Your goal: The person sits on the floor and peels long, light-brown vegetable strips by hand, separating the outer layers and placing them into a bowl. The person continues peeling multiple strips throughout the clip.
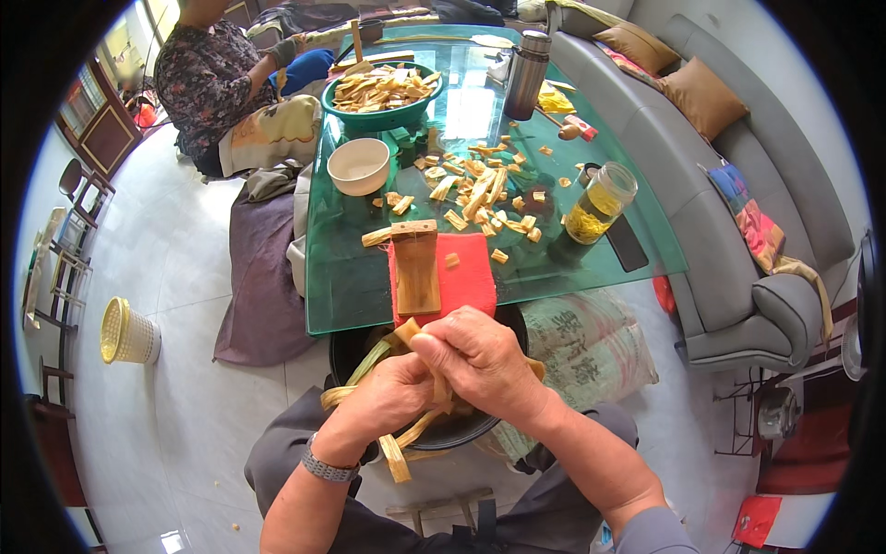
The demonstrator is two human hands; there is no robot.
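My left hand [391,391] and my right hand [488,356] meet over a black tub [477,438], both closed on a pale yellow fibrous strip [410,331]. More long strips [394,458] hang over the tub's near left rim. Just beyond my hands, a small wooden board with a raised block at its far end [418,277] lies on a red cloth [471,270] at the edge of the glass table. Cut pieces of the strips [484,190] are scattered past the cloth. A green basin [383,119] heaped with such pieces stands farther back, with a white bowl [358,166] nearer.
A glass jar with yellow contents [601,204], a phone [626,244] and a steel flask [527,76] are on the table's right side. Another person [214,83] sits at the left. A woven sack [588,346] lies right of the tub; a grey sofa [644,152] runs alongside.
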